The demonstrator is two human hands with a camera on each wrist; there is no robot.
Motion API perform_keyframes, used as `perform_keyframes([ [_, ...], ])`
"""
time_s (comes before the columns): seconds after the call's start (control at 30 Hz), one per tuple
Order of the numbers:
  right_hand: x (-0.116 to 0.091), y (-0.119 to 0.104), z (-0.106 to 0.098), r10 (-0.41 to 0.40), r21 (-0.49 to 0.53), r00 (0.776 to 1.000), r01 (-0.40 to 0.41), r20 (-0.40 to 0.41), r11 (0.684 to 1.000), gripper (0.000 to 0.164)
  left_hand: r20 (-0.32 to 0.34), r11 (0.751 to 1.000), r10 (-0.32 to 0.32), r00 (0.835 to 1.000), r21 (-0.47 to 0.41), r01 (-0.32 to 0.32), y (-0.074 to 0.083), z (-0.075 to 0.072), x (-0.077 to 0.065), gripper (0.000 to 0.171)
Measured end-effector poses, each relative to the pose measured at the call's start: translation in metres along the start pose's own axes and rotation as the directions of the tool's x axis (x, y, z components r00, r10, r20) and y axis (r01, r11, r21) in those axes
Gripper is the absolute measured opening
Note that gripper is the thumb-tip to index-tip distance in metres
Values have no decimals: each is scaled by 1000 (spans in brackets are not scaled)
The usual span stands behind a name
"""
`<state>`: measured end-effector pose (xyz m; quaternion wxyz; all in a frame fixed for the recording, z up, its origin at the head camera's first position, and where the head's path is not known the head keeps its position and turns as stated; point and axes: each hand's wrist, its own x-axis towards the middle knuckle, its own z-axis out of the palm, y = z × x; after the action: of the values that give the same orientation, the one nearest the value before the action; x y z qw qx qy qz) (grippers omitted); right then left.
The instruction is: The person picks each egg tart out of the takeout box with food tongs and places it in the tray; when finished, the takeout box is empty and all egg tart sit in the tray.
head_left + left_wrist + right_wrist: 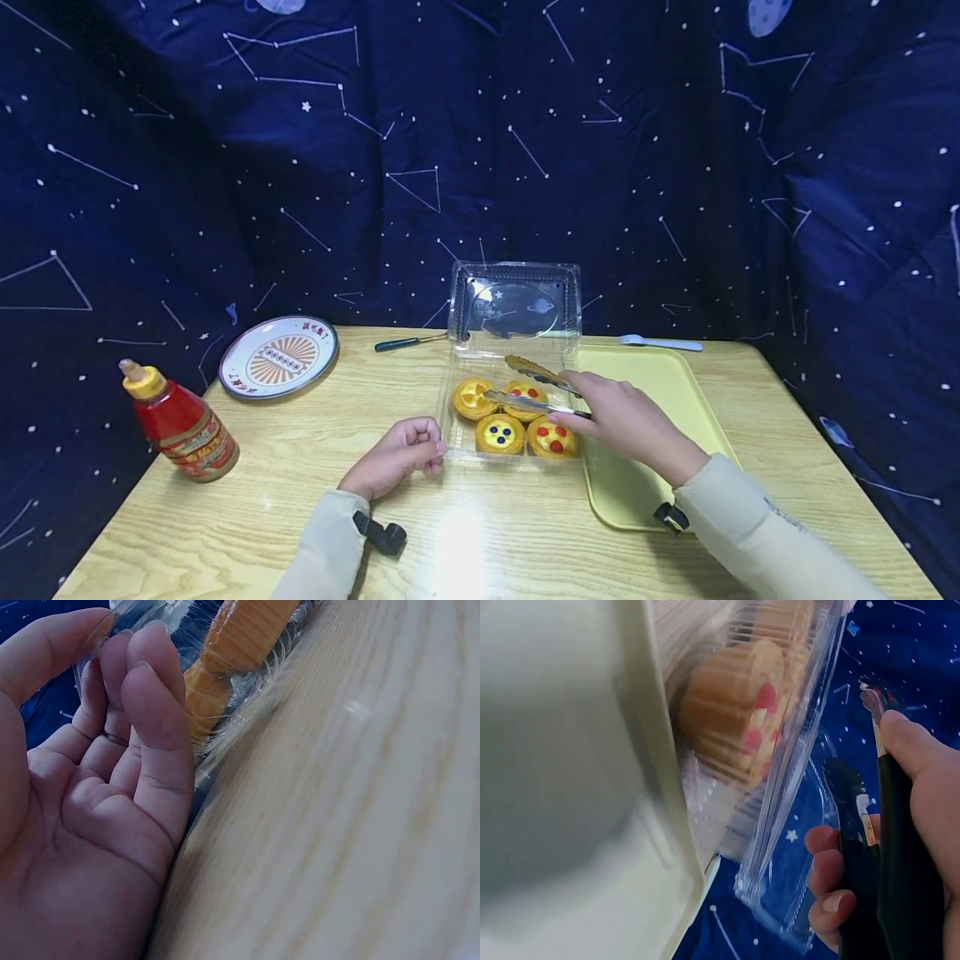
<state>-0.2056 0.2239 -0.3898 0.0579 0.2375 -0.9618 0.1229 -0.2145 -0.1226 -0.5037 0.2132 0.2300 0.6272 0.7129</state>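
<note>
A clear plastic clamshell box (465, 367) stands on the table with its lid (517, 304) raised at the back. Inside are several egg tarts: one with blue dots (501, 435), two with red pieces, one (552, 437) at front right, and one with orange pieces (471, 402). My left hand (397, 457) pinches the box's front left rim between thumb and fingers. My right hand (626, 412) grips metal tongs (536, 405) with dark handles (907, 877). The tongs' arms are spread, tips above the back tarts with nothing between them.
A yellow tray (630, 508) lies right of the box, partly under my right forearm. A blue fork (660, 343) is behind it. At the back left stands a patterned plate (240, 358), with a red sauce bottle (191, 433) in front. A dark-handled utensil (397, 343) lies behind the box.
</note>
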Motion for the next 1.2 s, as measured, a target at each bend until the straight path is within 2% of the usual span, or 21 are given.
perform_keyframes([
  [0.13,11,-6,5,-37,-15,999,37,20,999,67,2,1000,2,1000,-9,-2,-1,0,1,11],
  [0.27,20,-11,11,-54,-45,996,57,73,997,66,7,1000,11,1000,-14,-11,-1,1,2,12],
  [0.73,41,-23,21,-39,-128,987,59,155,990,69,12,1000,25,1000,-14,-25,0,0,3,11],
  [1.03,47,-31,26,-69,-145,989,88,132,986,54,13,999,34,999,-26,-33,2,0,0,10],
  [1.2,47,-29,26,-79,-150,992,94,102,984,51,9,999,24,1000,-26,-24,4,1,0,10],
])
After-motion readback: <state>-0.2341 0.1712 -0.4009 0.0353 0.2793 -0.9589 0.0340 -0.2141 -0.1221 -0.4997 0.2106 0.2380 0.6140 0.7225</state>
